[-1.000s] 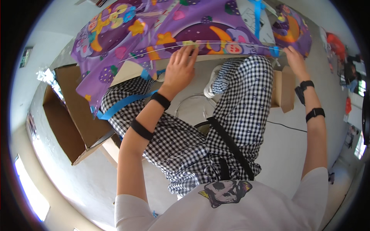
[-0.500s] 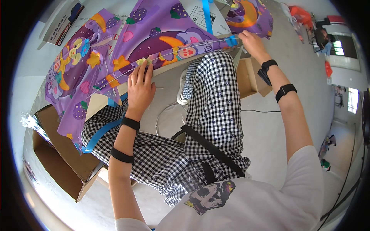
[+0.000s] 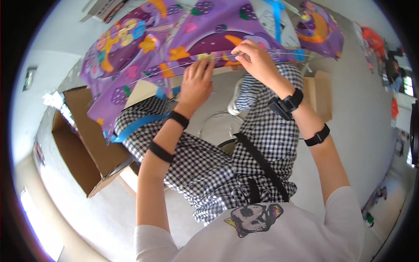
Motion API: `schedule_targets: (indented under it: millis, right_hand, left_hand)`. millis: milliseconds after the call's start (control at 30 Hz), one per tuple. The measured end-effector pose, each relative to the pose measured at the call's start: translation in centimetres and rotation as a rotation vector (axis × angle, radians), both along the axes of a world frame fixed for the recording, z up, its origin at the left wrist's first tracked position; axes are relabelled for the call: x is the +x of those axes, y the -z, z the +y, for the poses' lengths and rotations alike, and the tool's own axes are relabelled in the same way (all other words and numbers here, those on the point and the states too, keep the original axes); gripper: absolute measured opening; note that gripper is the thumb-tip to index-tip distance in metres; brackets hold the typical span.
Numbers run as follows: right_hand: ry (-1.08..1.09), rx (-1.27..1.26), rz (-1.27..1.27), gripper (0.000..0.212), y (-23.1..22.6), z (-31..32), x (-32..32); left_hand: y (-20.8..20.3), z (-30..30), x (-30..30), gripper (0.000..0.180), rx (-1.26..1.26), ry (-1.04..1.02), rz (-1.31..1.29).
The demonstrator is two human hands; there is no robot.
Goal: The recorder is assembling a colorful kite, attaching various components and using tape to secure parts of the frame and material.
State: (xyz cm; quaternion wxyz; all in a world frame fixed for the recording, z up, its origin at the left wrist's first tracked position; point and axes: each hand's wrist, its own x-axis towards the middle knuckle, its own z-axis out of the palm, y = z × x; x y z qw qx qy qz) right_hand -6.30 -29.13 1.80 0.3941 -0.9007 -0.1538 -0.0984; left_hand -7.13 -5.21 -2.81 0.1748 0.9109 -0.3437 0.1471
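Note:
A purple printed sheet [image 3: 214, 41] with moons, stars and fruit lies across the top of the view, over a pale board by my knees. Along its near edge runs a thin pale rod [image 3: 161, 70], slanting up to the right past a piece of blue tape. My left hand [image 3: 196, 83] is closed over this edge, fingertips bent onto the rod. Just right of it, my right hand [image 3: 257, 63] pinches the rod between bent fingers. Part of the right hand's grip is hidden below the edge.
An open brown cardboard box [image 3: 94, 139] stands at the left. Another small carton [image 3: 318, 94] sits beyond my right knee. Blue strips [image 3: 277, 19] cross the board and hang at its left side. Far right, a person and a red bag [image 3: 373, 39] are in the background.
My right hand has moved left along the sheet's edge, from its far right end to near my left hand. The left fingers have bent more. The whole view has shifted.

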Motion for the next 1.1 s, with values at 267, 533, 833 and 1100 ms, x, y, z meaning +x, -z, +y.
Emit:
schedule_targets:
  millis: [267,533,833,1100]
  right_hand:
    - [0.093,0.076,0.11,0.012,3.8,3.8,2.0]
    - [0.066,0.115,0.061,0.011,3.8,3.7,2.3]
    - [0.057,0.073,0.053,0.01,3.9,3.5,2.5]
    - [0.072,0.044,0.076,0.012,4.3,3.5,2.6]
  left_hand:
    - [-1.2,0.6,0.2,0.064,-0.138,0.026,0.166]
    - [-0.7,8.1,1.8,0.086,0.167,-0.452,0.103]
    - [0.3,9.0,2.7,0.08,0.161,-0.678,0.057]
    - [-2.0,13.1,3.2,0.035,-0.596,-0.886,0.248]
